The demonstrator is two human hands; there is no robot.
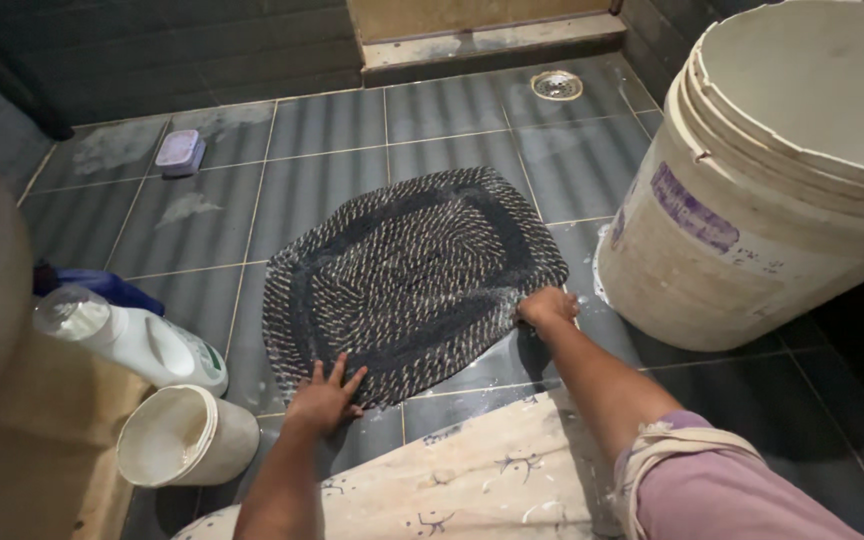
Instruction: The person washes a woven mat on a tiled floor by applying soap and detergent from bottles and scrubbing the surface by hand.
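Note:
A dark woven mat with pale flecks lies flat on the wet grey tiled floor. My left hand rests palm down with fingers spread on the mat's near edge. My right hand grips the mat's near right corner, fingers curled over its rim. Both arms reach forward over a pale patterned cloth across my lap.
A large cream bucket stands at the right, close to my right hand. At the left lie a white plastic bottle and a small white tub. A lilac soap box and a round floor drain sit farther back.

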